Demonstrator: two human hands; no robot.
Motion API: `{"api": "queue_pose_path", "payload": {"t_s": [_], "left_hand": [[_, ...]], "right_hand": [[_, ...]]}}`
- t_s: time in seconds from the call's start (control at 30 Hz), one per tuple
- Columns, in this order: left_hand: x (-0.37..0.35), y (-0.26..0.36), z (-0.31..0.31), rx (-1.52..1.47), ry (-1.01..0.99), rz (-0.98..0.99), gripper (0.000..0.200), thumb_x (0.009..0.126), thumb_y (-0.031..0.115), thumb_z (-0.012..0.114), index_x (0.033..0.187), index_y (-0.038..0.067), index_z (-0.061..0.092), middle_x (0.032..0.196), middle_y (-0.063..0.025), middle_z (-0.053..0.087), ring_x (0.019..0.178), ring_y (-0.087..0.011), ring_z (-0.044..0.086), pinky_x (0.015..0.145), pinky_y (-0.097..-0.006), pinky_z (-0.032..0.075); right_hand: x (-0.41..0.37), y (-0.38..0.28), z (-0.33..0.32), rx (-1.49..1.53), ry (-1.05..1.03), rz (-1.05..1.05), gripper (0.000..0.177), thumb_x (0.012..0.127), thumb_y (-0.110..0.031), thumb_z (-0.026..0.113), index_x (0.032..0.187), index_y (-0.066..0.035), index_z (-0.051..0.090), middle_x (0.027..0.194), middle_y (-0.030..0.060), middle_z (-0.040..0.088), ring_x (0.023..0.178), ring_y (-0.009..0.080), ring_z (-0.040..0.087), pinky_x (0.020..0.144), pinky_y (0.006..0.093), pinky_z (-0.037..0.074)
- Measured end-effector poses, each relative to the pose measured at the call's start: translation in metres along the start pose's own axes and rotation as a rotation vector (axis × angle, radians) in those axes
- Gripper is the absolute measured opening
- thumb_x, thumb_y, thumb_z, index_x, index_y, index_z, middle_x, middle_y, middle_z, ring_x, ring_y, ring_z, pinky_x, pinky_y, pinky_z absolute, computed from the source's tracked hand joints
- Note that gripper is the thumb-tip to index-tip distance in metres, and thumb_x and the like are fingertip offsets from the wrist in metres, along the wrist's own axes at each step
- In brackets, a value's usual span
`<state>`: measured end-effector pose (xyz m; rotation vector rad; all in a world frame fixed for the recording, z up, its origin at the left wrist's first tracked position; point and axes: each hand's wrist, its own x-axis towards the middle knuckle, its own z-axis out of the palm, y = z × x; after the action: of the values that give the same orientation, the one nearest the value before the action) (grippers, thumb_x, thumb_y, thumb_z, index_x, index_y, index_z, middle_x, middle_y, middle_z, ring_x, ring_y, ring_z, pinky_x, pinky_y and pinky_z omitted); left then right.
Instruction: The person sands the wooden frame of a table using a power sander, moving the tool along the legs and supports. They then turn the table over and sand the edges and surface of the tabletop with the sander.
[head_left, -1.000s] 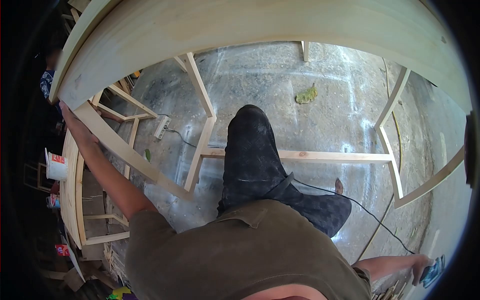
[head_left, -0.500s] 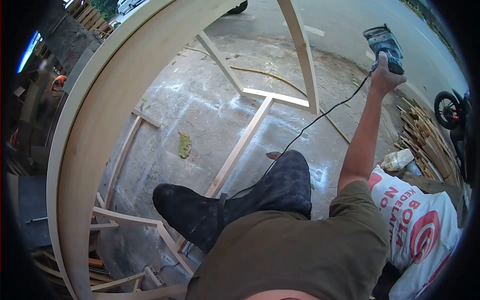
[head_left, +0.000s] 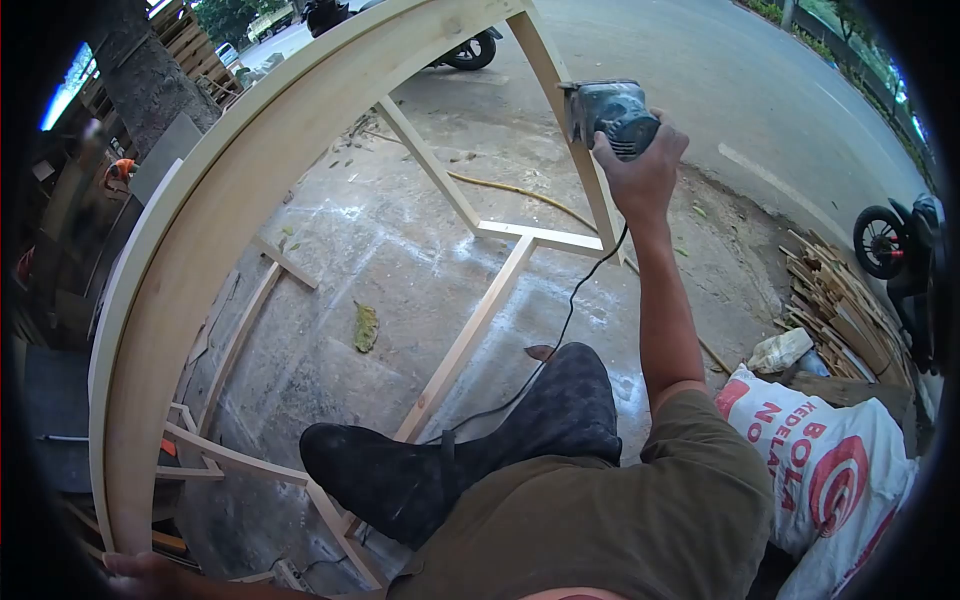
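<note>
My right hand point(head_left: 645, 165) is wrapped round a dusty blue-grey power sander point(head_left: 612, 115), and a black cord hangs down from it. The sander's flat face is against or very close to the upright leg of a pale wooden frame point(head_left: 555, 65). At the lower left, my left hand point(head_left: 150, 572) grips the lower end of the frame's wide curved board point(head_left: 200, 235); its fingers are partly hidden. The frame's crossbars point(head_left: 480, 325) run low over the concrete floor.
A white printed sack point(head_left: 815, 450) and scrap wood point(head_left: 840, 310) lie at the right, near a parked motorcycle point(head_left: 885, 242). A yellow hose point(head_left: 525, 192) crosses the floor. A person in orange point(head_left: 120, 172) is far left. Another motorcycle wheel point(head_left: 470, 50) stands behind the frame.
My right hand has carried the sander left, from over the road to the frame's leg. My left hand has come into view at the curved board's lower end. The view has shifted slightly.
</note>
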<state>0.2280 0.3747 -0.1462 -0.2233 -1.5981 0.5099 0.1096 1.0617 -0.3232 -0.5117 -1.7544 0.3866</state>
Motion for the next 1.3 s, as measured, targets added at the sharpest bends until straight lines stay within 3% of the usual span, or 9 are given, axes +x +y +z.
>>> {"api": "queue_pose_path", "payload": {"t_s": [0.1,0.2,0.27,0.4,0.6,0.83,1.1,1.2,1.3], "left_hand": [[0.076,0.107,0.047,-0.136,0.005,0.159,0.047,0.109,0.041,0.056,0.135,0.004,0.067,0.140,-0.0164,0.065,0.135,-0.0348,0.057,0.110,-0.0490,0.045],[0.111,0.183,0.081,-0.075,-0.259,-0.018,0.043,0.100,0.053,0.067,0.114,0.013,0.073,0.113,-0.0067,0.074,0.111,-0.0264,0.070,0.095,-0.0463,0.055],[0.110,0.188,0.079,-0.106,-0.254,-0.093,0.045,0.096,0.058,0.069,0.106,0.014,0.073,0.104,-0.0039,0.075,0.101,-0.0236,0.072,0.089,-0.0436,0.056],[0.106,0.183,0.079,-0.111,-0.205,-0.111,0.045,0.094,0.060,0.070,0.102,0.016,0.073,0.098,-0.0024,0.075,0.092,-0.0220,0.073,0.082,-0.0391,0.058],[0.105,0.179,0.087,-0.120,-0.183,-0.115,0.045,0.094,0.059,0.070,0.102,0.016,0.073,0.098,-0.0022,0.074,0.090,-0.0222,0.072,0.081,-0.0411,0.057],[0.098,0.176,0.102,-0.071,-0.170,-0.126,0.045,0.097,0.059,0.068,0.106,0.015,0.073,0.100,-0.0042,0.075,0.091,-0.0222,0.073,0.083,-0.0402,0.058],[0.090,0.169,0.102,-0.124,-0.230,-0.159,0.050,0.098,0.062,0.064,0.115,0.016,0.074,0.103,-0.0044,0.074,0.094,-0.0266,0.071,0.089,-0.0420,0.055],[0.089,0.167,0.106,-0.113,-0.232,-0.176,0.050,0.099,0.062,0.062,0.115,0.016,0.074,0.104,-0.0045,0.074,0.096,-0.0274,0.071,0.089,-0.0435,0.055],[0.096,0.171,0.106,-0.052,-0.199,-0.136,0.044,0.100,0.057,0.064,0.109,0.015,0.072,0.100,-0.0049,0.074,0.093,-0.0232,0.073,0.085,-0.0433,0.058]], "right_hand": [[0.024,-0.045,0.027,-0.038,-0.155,-0.185,0.080,0.078,-0.035,0.088,0.141,-0.006,0.048,0.117,0.0182,0.047,0.090,0.0359,0.066,0.072,0.0480,0.060],[0.044,-0.055,0.068,-0.157,-0.183,-0.451,0.079,0.079,-0.033,0.088,0.143,-0.010,0.050,0.114,0.0160,0.048,0.088,0.0338,0.066,0.072,0.0497,0.058],[0.046,-0.045,0.096,-0.315,-0.105,-0.697,0.079,0.079,-0.031,0.087,0.148,-0.018,0.051,0.112,0.0136,0.048,0.092,0.0286,0.062,0.071,0.0445,0.055],[0.037,-0.057,0.111,-0.491,-0.187,-0.795,0.083,0.081,-0.025,0.084,0.156,-0.029,0.048,0.119,0.0102,0.052,0.100,0.0262,0.057,0.079,0.0422,0.049],[0.062,-0.069,0.110,-0.604,-0.264,-1.129,0.064,0.092,-0.018,0.070,0.152,-0.030,0.052,0.126,0.0038,0.054,0.116,0.0253,0.048,0.092,0.0429,0.039],[0.088,-0.073,0.113,-0.705,-0.081,-1.339,0.052,0.095,-0.028,0.066,0.147,-0.030,0.059,0.138,-0.0036,0.053,0.119,0.0196,0.047,0.090,0.0421,0.036],[0.084,-0.074,0.123,-0.671,-0.001,-1.284,0.047,0.092,-0.027,0.065,0.139,-0.027,0.060,0.129,-0.0013,0.053,0.114,0.0236,0.048,0.087,0.0446,0.039],[0.073,-0.063,0.094,-0.653,-0.010,-1.057,0.059,0.088,-0.025,0.073,0.143,-0.025,0.053,0.129,0.0074,0.050,0.113,0.0288,0.050,0.085,0.0482,0.043],[0.050,-0.024,0.075,-0.367,-0.035,-0.514,0.073,0.082,-0.024,0.082,0.146,-0.018,0.046,0.127,0.0183,0.045,0.111,0.0366,0.051,0.084,0.0539,0.048]]}}
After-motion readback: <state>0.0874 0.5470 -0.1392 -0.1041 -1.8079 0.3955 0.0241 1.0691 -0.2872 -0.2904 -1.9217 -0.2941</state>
